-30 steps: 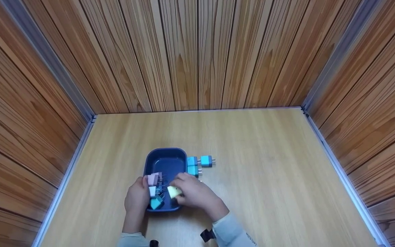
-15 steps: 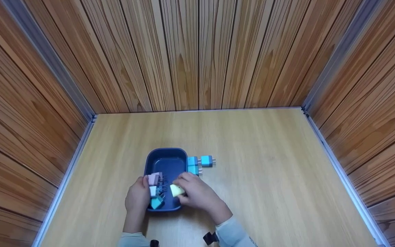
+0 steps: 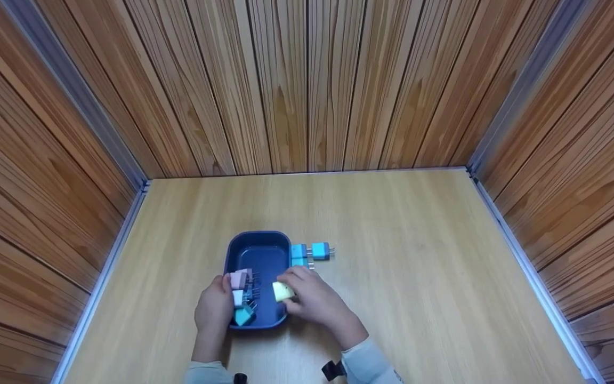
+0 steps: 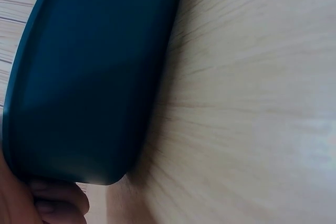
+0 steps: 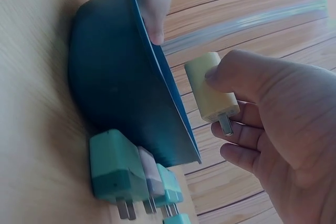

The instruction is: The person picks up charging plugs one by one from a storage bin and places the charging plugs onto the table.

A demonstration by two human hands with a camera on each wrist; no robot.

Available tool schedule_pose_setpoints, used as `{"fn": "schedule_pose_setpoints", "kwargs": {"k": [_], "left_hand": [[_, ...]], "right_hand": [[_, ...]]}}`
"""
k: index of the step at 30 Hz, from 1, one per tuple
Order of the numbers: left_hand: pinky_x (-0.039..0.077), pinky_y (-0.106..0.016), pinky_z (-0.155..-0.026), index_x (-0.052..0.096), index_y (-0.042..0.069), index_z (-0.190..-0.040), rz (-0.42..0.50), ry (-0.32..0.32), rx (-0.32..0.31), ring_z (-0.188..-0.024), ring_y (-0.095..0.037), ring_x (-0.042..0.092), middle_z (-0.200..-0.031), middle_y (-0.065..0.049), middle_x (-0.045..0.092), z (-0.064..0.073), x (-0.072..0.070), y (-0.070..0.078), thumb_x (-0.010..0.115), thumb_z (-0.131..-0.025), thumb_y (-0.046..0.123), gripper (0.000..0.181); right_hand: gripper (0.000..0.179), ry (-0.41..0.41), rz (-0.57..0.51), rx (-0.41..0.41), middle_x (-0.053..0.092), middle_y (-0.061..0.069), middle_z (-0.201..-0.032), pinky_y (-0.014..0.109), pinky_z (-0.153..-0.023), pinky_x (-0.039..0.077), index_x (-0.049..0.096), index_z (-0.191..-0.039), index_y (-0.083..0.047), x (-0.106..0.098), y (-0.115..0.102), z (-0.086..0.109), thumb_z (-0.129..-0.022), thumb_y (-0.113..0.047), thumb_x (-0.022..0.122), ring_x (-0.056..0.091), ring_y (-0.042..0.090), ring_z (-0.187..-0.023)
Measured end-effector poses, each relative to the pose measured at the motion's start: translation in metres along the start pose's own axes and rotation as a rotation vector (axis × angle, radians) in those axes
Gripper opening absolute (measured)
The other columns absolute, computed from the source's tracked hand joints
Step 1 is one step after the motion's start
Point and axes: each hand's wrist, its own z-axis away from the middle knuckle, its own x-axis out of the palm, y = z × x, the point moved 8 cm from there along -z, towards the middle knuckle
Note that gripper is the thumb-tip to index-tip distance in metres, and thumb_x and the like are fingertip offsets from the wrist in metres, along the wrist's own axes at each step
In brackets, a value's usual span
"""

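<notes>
"Yellow plug (image 3: 282, 292): your right hand (image 3: 317, 300) pinches it between thumb and fingers, above the blue bin (image 3: 264, 255), near its right rim."

"And your left hand (image 3: 214, 305)?"

"It grips the bin's left side, thumb over the rim. Next to it, inside, you have pink plugs (image 3: 238, 280), a white plug (image 3: 237, 298) and a teal plug (image 3: 243, 315)."

"Your turquoise plugs (image 3: 320, 250) lie outside, near the right wall, on the table (image 3: 408, 266)."

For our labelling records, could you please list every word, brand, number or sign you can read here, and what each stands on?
No text can be read in any view.
Right sleeve: small dark marks near the picture's bottom edge, too small to read.
Yellow plug: any print is too small or blurred.
</notes>
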Motion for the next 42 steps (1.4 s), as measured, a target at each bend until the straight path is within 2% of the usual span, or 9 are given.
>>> {"fn": "schedule_pose_setpoints", "kwargs": {"k": [4,10,19,25,29,35,42], "left_hand": [[0.036,-0.033,-0.057,0.062,0.006,-0.110,-0.012,0.008,0.015,-0.069,-0.023,0.057,-0.082,-0.008,0.063,0.000,-0.002,0.001,0.032,-0.110,0.050,0.053],[0.037,-0.033,-0.059,0.062,0.007,-0.112,0.005,-0.011,-0.008,-0.071,-0.023,0.057,-0.084,-0.008,0.063,0.001,0.000,0.000,0.032,-0.109,0.052,0.054],[0.040,-0.032,-0.062,0.062,0.008,-0.114,0.016,-0.017,-0.002,-0.073,-0.022,0.059,-0.087,-0.007,0.065,0.001,0.002,0.000,0.031,-0.109,0.054,0.056],[0.041,-0.033,-0.062,0.062,0.008,-0.116,0.018,-0.024,-0.006,-0.074,-0.022,0.059,-0.088,-0.007,0.065,0.000,0.002,0.000,0.031,-0.109,0.053,0.056],[0.040,-0.033,-0.061,0.063,0.008,-0.116,0.011,-0.016,-0.007,-0.073,-0.023,0.059,-0.088,-0.008,0.066,0.000,0.002,0.000,0.031,-0.110,0.052,0.054],[0.035,-0.034,-0.057,0.063,0.008,-0.108,-0.005,0.001,0.006,-0.069,-0.024,0.056,-0.082,-0.008,0.063,-0.001,0.001,0.002,0.033,-0.110,0.049,0.051],[0.037,-0.033,-0.058,0.063,0.009,-0.110,0.009,-0.010,-0.009,-0.070,-0.023,0.057,-0.083,-0.008,0.063,0.001,0.002,0.001,0.032,-0.110,0.050,0.051]], "right_hand": [[0.043,0.050,0.003,0.012,0.060,-0.002,-0.133,0.037,-0.102,0.047,0.064,-0.135,-0.016,-0.009,0.006,0.003,-0.095,-0.029,0.070,0.053,0.015,-0.119],[0.040,0.105,0.014,0.025,0.060,-0.002,-0.131,0.037,-0.100,0.049,0.065,-0.133,-0.016,-0.022,0.015,0.007,-0.095,-0.027,0.071,0.054,0.016,-0.117],[0.046,0.112,0.039,0.082,0.058,0.001,-0.138,0.039,-0.107,0.046,0.063,-0.137,-0.014,-0.032,0.039,0.009,-0.094,-0.029,0.071,0.053,0.020,-0.128],[0.046,0.139,0.046,0.095,0.059,-0.001,-0.134,0.039,-0.106,0.047,0.063,-0.137,-0.013,-0.038,0.052,0.010,-0.094,-0.026,0.072,0.054,0.017,-0.125],[0.048,0.142,0.026,0.136,0.059,-0.001,-0.132,0.038,-0.103,0.048,0.063,-0.139,-0.014,-0.038,0.061,0.012,-0.094,-0.028,0.072,0.054,0.016,-0.121],[0.049,0.150,-0.003,0.180,0.059,-0.003,-0.129,0.039,-0.102,0.049,0.063,-0.138,-0.016,-0.038,0.072,0.012,-0.092,-0.026,0.073,0.055,0.016,-0.119],[0.048,0.150,-0.040,0.237,0.059,-0.002,-0.132,0.041,-0.106,0.047,0.062,-0.137,-0.016,-0.036,0.084,0.010,-0.092,-0.026,0.074,0.054,0.018,-0.125]]}}
